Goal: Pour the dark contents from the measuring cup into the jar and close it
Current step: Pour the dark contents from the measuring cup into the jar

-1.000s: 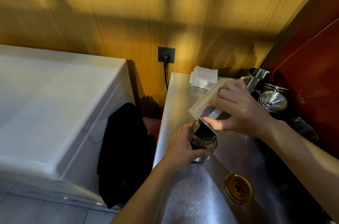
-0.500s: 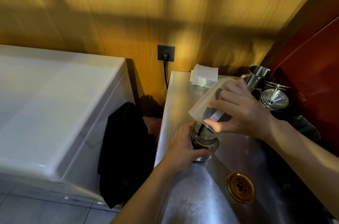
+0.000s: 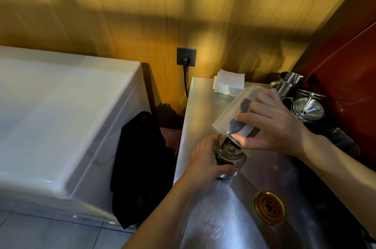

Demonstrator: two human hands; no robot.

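The steel bench (image 3: 205,102) carries everything, so work over its middle and not out at the left edge, where a spill would fall to the floor. On it stands the glass jar (image 3: 228,157), upright and already holding a dark layer. The left hand (image 3: 205,161) is wrapped round the jar's near side in a firm grip; that hand should press the base flat to the bench and not lift, because the jar is small and a nudge from above would tip it.

Above it the clear plastic measuring cup (image 3: 238,114) is tilted steeply, mouth down and to the left, its lower lip resting at or just over the jar's mouth. The right hand (image 3: 272,124) is clenched round the cup's body, thumb under the rim. A dark mass clings along the inside wall towards the lip, and some seems to be dropping into the jar, though blur at the mouth makes it hard to say how much is moving.

To pour well, I judge the tilt should increase slowly, with the lip kept centred inside the jar's opening; the cup's mouth is far wider than the jar's, so a rush would overshoot the rim. A light tap may free what sticks.

The gold lid (image 3: 269,208) lies on the bench near the person, well apart from the jar, ready for closing.
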